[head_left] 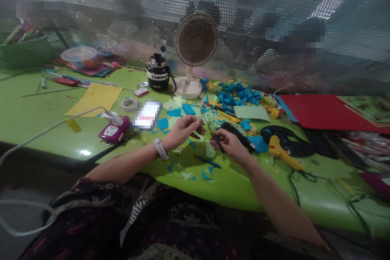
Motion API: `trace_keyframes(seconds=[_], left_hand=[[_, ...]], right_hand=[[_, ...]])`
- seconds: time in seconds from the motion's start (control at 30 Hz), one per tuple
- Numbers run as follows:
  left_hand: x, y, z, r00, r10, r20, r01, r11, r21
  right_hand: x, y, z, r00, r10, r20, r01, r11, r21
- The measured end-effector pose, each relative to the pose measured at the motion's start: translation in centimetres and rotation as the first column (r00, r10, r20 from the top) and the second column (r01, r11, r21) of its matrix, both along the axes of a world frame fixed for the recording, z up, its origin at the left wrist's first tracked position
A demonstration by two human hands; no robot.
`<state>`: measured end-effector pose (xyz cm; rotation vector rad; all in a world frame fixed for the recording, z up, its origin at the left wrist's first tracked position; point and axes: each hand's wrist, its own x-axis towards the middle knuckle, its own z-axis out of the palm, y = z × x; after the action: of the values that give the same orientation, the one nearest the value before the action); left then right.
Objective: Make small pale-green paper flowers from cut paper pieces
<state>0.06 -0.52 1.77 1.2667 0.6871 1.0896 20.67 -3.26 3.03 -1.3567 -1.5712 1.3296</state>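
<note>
My right hand is closed on a pair of scissors with dark handles, its blades pointing up and to the left. Close to the blade tips is my left hand, its fingers curled inward; whatever they hold, if anything, is too small to make out. Beneath both hands lie blue, yellow and pale green paper scraps. A pale green paper piece is just below the scissors. Behind the hands spreads a heap of cut blue paper pieces. A black object lies beside my right hand.
A small fan and a black flask stand at the back. Left are a phone, a tape roll, yellow paper and a purple power socket with a cable. Right are a yellow glue gun and red sheet.
</note>
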Motion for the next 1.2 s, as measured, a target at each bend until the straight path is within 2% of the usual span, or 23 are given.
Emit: trace_keyframes(seconds=[0.33,0.6,0.93,1.2], left_hand=[[0.0,0.3,-0.2,1.0,0.018,0.004,-0.018,1.0,-0.006],[-0.5,0.4,0.3,0.995,-0.078,-0.066,0.081,0.996,0.038],[-0.5,1.0,0.0,1.0,0.01,-0.018,-0.011,0.999,-0.036],[-0.5,0.9,-0.2,0.998,-0.056,-0.003,0.056,0.998,-0.029]], right_hand=[[-0.2,-0.2,0.2,1.0,0.008,0.015,-0.007,1.0,-0.021],[0.2,0.0,-0.1,0.999,0.034,0.041,-0.034,0.999,-0.008],[0.4,-0.1,0.3,0.996,0.051,0.07,-0.049,0.999,-0.022],[0.0,0.0,0.4,0.999,0.038,0.037,-0.037,0.999,-0.025]])
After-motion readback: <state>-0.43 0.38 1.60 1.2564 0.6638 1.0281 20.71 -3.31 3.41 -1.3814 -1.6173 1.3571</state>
